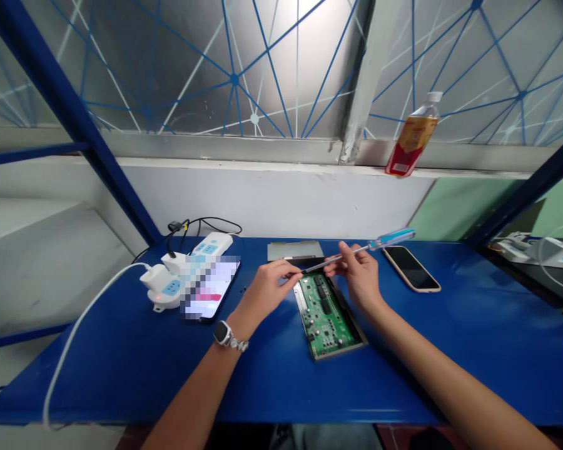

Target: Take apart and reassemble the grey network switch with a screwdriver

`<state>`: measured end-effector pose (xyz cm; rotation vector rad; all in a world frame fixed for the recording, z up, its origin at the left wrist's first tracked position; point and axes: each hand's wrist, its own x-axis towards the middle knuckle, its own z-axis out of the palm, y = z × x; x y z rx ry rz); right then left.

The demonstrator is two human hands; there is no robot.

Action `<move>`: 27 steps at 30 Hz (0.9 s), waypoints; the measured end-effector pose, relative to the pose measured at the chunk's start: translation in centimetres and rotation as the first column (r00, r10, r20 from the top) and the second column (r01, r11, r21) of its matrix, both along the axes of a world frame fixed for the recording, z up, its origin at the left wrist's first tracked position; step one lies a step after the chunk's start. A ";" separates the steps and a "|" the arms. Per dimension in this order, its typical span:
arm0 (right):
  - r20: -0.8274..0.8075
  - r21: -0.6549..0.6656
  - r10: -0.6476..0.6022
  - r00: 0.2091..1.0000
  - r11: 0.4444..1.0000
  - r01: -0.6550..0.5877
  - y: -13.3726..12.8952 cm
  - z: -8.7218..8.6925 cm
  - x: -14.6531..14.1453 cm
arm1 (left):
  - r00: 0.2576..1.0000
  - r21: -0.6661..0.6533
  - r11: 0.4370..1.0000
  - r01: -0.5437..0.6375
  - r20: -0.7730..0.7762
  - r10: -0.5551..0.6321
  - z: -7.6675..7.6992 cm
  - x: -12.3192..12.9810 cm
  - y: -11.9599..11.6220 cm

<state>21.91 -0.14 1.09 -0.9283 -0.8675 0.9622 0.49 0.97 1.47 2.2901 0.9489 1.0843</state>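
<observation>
A screwdriver with a clear blue handle slants across my right hand, its shaft pinched between thumb and fingers. Its tip points down and left, to the fingertips of my left hand. Those fingers are pressed together at the tip; whatever small thing they may hold is hidden. Below both hands lies a green circuit board, set in a shallow metal case on the blue table. Right behind the case is a flat grey metal plate, partly covered by my hands.
To the left are a white power strip with plugs and cables, and a lit phone. A dark-screened phone lies on the right. A drink bottle stands on the window ledge. Blue frame posts flank the table.
</observation>
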 end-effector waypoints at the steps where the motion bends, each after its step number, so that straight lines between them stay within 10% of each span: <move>1: 0.016 -0.004 0.012 1.000 1.000 -0.012 -0.5 -0.1 -0.1 | 1.000 0.005 1.000 -0.016 -0.002 0.016 0.0 -0.2 -0.5; 12: 0.050 -0.147 0.059 0.997 0.988 -0.052 -4.2 -1.8 0.7 | 0.965 0.013 0.992 -0.126 -0.231 0.126 -1.7 -2.8 -6.9; 27: -0.026 -0.116 -0.032 0.999 0.993 0.028 -4.3 -2.0 4.6 | 0.661 0.105 0.873 -0.477 -0.611 0.435 -0.3 -5.9 -3.9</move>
